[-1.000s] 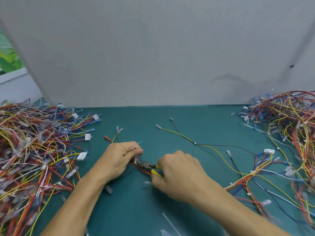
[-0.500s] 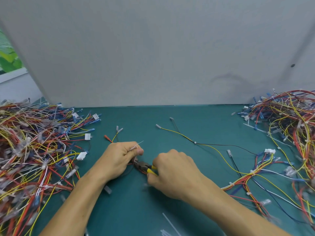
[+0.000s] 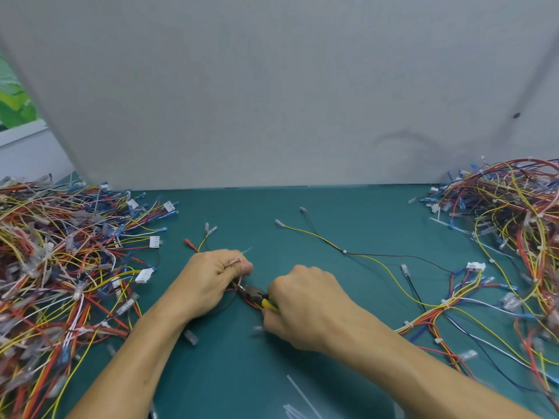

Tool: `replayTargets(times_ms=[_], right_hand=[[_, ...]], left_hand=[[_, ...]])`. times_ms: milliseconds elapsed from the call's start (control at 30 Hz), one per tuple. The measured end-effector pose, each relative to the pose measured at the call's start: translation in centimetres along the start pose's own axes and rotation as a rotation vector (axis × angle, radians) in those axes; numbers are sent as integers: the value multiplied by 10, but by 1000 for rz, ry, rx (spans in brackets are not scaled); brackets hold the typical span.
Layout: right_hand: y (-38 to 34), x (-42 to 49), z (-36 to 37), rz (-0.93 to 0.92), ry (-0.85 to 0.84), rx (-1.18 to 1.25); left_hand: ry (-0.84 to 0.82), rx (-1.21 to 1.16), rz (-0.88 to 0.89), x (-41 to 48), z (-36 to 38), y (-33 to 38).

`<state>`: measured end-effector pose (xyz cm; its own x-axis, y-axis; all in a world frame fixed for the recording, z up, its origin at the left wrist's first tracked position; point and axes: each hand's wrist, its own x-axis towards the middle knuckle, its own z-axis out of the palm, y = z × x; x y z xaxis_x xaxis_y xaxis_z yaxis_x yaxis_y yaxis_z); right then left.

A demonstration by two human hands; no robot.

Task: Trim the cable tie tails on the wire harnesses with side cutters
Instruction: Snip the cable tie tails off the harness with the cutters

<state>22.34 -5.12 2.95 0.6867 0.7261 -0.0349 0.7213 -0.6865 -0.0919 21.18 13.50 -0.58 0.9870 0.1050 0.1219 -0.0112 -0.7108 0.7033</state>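
Side cutters [image 3: 254, 293]: moved left, nose now at tie tail [image 3: 240, 281] below left hand [image 3: 211, 279], fingers curled round harness [image 3: 202, 244]; right hand [image 3: 305, 306] clenched on handles. Cut judged imminent.

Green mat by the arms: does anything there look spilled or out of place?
Only small litter: pale plastic strips lie loose on the green mat, low in the view beside the right forearm, likely cable tie offcuts or spare ties. Nothing looks damaged.
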Motion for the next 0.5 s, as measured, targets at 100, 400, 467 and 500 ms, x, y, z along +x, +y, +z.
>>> replayTargets(times_ms=[100,400,467,500], right_hand=[[6,-2,0,19,14,72],[68,-37,-12,214,81,301],[80,-49,-10,267,74,310],[84,-55,-8,290,71,318]], left_hand=[[44,-52,-25,-3,-6,3],[51,129,168,-41,-37,73],[-72,294,253,-58,-27,87],[-131,415,295,-66,-17,92]])
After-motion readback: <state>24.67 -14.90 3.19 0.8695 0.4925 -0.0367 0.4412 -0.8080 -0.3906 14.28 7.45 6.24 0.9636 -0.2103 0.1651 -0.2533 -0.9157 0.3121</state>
